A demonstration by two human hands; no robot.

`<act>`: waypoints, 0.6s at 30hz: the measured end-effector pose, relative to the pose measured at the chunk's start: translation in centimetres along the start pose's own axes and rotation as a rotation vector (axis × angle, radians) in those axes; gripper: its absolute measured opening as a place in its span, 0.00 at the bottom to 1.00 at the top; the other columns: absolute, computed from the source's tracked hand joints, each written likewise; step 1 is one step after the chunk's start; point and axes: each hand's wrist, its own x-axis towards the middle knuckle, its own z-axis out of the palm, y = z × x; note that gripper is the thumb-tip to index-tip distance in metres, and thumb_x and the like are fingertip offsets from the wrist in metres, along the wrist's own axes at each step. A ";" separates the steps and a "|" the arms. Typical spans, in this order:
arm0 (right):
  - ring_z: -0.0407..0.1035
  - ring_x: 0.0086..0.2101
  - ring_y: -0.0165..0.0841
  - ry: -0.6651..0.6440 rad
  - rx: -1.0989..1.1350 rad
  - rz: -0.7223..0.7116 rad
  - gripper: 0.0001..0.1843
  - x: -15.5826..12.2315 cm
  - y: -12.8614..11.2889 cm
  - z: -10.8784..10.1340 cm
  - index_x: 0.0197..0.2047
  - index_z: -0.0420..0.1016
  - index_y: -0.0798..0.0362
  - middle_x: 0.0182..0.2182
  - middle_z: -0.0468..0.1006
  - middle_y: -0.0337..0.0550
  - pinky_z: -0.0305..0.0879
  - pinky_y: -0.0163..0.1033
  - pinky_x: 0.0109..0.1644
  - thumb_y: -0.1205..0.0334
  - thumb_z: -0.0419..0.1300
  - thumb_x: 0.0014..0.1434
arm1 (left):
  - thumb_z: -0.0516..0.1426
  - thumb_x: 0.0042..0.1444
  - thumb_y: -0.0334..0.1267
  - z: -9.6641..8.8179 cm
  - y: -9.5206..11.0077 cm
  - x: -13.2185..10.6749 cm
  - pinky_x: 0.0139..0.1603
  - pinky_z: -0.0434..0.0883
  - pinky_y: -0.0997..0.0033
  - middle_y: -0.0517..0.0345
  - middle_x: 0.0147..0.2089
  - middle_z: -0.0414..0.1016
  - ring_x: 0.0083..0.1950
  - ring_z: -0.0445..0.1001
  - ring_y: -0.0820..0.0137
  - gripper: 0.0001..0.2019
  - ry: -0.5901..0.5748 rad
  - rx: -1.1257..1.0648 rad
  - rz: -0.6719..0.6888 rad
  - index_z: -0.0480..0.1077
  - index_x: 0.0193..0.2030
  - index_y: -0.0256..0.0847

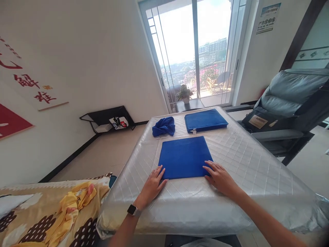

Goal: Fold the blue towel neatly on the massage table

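Note:
A flat blue rectangle of folded cloth (185, 154) lies on the silver quilted table cover (239, 154). My left hand (154, 181) rests at its near left corner, fingers spread, with a watch (132, 209) on the wrist. At the near right corner lies my right hand (218, 176), its fingers stretched out over the cloth's edge. Neither hand grips anything. Behind the cloth sits a crumpled blue cloth (163, 126) on the left. To its right is a thicker folded blue cloth stack (206, 120) with a small white tag at its front edge.
A grey recliner chair (285, 99) stands close on the right. On the left is a bed (33, 202) with patterned bedding and a yellow cloth (69, 212). A potted plant (185, 92) on a chair stands past the far table edge, before the sliding glass door (194, 44).

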 end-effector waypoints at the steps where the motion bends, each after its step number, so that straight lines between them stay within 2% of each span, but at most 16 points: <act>1: 0.69 0.58 0.44 0.014 -0.004 -0.063 0.20 -0.3 0.4 -0.5 0.58 0.77 0.52 0.60 0.74 0.52 0.68 0.50 0.61 0.58 0.50 0.71 | 0.47 0.71 0.51 -0.2 0.3 -0.4 0.70 0.62 0.51 0.48 0.71 0.63 0.71 0.63 0.59 0.25 0.043 -0.024 0.011 0.63 0.69 0.45; 4: 0.76 0.44 0.38 0.034 -0.049 -0.186 0.15 -0.8 1.5 -1.6 0.48 0.80 0.51 0.46 0.81 0.48 0.73 0.44 0.49 0.64 0.52 0.71 | 0.50 0.70 0.48 -0.9 1.4 -0.7 0.63 0.70 0.56 0.51 0.60 0.73 0.60 0.73 0.62 0.17 0.099 -0.093 0.010 0.71 0.59 0.48; 7: 0.75 0.39 0.36 0.084 -0.120 -0.294 0.12 -0.3 2.0 -2.0 0.44 0.79 0.52 0.39 0.81 0.46 0.72 0.42 0.45 0.67 0.53 0.70 | 0.51 0.69 0.50 -1.9 2.7 0.0 0.56 0.73 0.58 0.52 0.51 0.74 0.52 0.75 0.61 0.16 0.080 -0.090 -0.043 0.73 0.53 0.46; 10: 0.74 0.35 0.34 0.135 -0.177 -0.367 0.12 0.5 2.0 -2.1 0.39 0.78 0.52 0.34 0.79 0.44 0.69 0.38 0.42 0.69 0.53 0.69 | 0.53 0.65 0.60 -2.4 4.3 1.0 0.51 0.72 0.56 0.52 0.46 0.73 0.49 0.74 0.59 0.22 0.041 0.017 -0.119 0.73 0.50 0.45; 13: 0.72 0.33 0.33 0.172 -0.215 -0.354 0.13 1.5 1.7 -2.9 0.37 0.76 0.52 0.32 0.77 0.44 0.66 0.35 0.37 0.70 0.52 0.69 | 0.56 0.58 0.67 -2.0 5.7 1.8 0.50 0.71 0.55 0.49 0.46 0.72 0.48 0.73 0.55 0.29 0.033 0.171 -0.184 0.72 0.49 0.42; 15: 0.72 0.34 0.33 0.176 -0.231 -0.324 0.13 2.1 1.6 -3.8 0.38 0.76 0.52 0.33 0.78 0.45 0.66 0.34 0.35 0.69 0.51 0.69 | 0.57 0.61 0.62 -1.5 6.1 2.1 0.49 0.71 0.55 0.48 0.45 0.73 0.48 0.72 0.55 0.25 0.041 0.253 -0.204 0.72 0.49 0.42; 18: 0.73 0.36 0.34 0.161 -0.224 -0.299 0.13 3.2 1.5 -5.2 0.41 0.76 0.51 0.35 0.78 0.47 0.68 0.34 0.34 0.67 0.50 0.69 | 0.55 0.67 0.43 -0.9 5.5 2.1 0.48 0.71 0.58 0.49 0.45 0.74 0.48 0.73 0.56 0.11 0.043 0.311 -0.178 0.72 0.50 0.42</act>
